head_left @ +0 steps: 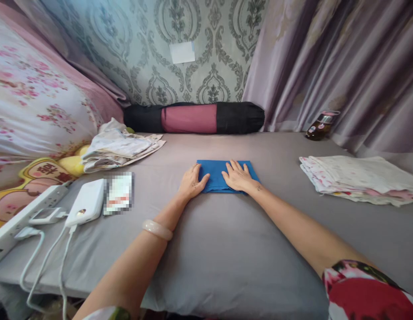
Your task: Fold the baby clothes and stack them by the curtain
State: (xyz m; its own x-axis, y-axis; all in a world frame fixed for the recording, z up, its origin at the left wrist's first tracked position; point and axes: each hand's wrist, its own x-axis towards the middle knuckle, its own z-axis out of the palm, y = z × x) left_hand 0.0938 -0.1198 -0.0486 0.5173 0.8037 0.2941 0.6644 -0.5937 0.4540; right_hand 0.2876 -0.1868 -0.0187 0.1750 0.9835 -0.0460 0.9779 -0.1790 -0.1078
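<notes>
A folded blue cloth [213, 173] lies flat in the middle of the grey-covered surface [219, 240], its layered edge facing me. My left hand [194, 181] rests at the cloth's left edge, thumb on top and fingers along the side. Flat on the right half of the cloth lies my right hand [238, 176], its fingers spread and pointing away from me. Both hands touch the cloth without gripping it. A pale bangle [157, 230] circles my left wrist.
At left are a crumpled pile of cloths [118, 144], a white power bank [86, 202], a power strip [29, 218] with cables, and a blurred card [118, 193]. Folded cloths [358, 178] lie at right near a bottle [321, 126]. A black-and-pink roll [189, 118] lines the wall.
</notes>
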